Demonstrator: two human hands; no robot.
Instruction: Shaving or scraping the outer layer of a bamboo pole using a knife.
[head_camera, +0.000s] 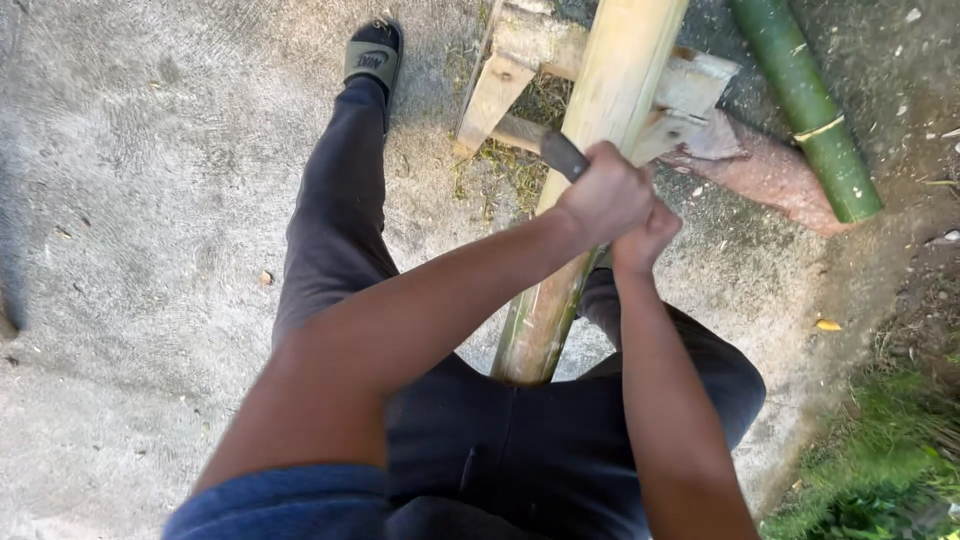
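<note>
A pale, peeled bamboo pole (600, 110) runs from the top of the head view down between my legs, greenish at its lower end (535, 335). It rests on a rough wooden stand (505, 75). My left hand (603, 195) is shut around the dark handle of a tool (563, 155) laid across the pole. My right hand (648, 235) is closed just below and to the right of the left hand, against the pole; what it grips is hidden by the left hand.
A green bamboo section (805, 100) lies at the upper right beside a reddish stone (770, 175). My left foot in a dark slide sandal (373, 55) stands on concrete. Grass (870, 460) borders the lower right.
</note>
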